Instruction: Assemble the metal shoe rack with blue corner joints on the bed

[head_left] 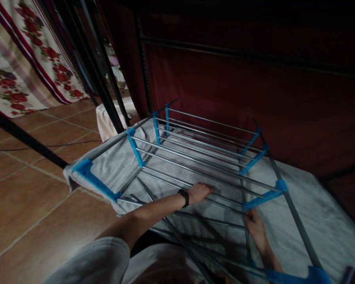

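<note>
A dim indoor space, lit weakly from the upper left. The floor is laid with reddish-brown tiles set on a diagonal, pale grout lines between them, and a thin dark cable runs across it. A deep red curtain fills the far side, crossed by a dark horizontal rail near the top. Black metal poles slant down from the upper left, and another black bar cuts across the floor at left. Behind them hangs a cream cloth printed with red flowers and striped borders. A pale folded fabric lies on the tiles by the poles.
</note>
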